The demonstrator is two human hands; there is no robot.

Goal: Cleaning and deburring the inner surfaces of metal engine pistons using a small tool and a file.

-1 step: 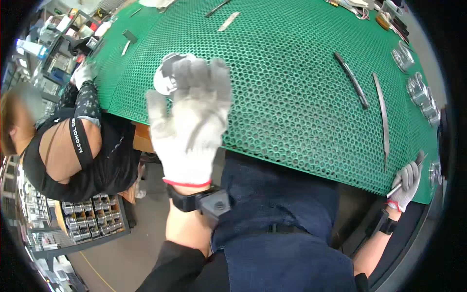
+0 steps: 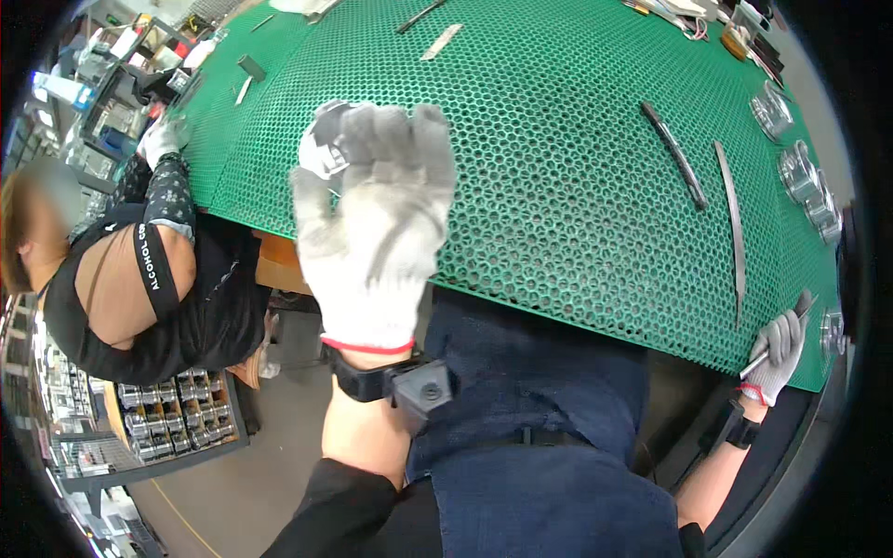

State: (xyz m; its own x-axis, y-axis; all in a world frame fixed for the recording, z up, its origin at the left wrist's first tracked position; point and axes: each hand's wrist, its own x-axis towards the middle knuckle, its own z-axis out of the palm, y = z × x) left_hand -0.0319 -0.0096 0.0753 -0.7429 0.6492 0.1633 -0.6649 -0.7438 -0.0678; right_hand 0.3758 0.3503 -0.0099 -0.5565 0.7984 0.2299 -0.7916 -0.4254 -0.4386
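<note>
Gloved hands at the edge of the green mat

Our right hand (image 2: pixel 777 349) is clamped on a thin tool (image 2: pixel 779 337), its long axis pointing up-right over the green mat (image 2: pixel 558 186); it could slip off the edge. Our left hand (image 2: pixel 372 242) pinches a small shiny round part (image 2: pixel 323 153), loosely, so it might drop.

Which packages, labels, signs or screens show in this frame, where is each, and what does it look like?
Armband: on the neighbouring person's upper arm, far left; a black strip with white lettering.
Small boxes: lower left on a low shelf; rows of little dark packs with pale tops.
Clear round containers: along the green mat's right edge; transparent, lidded, no label readable.
No screens or signs are visible.
</note>
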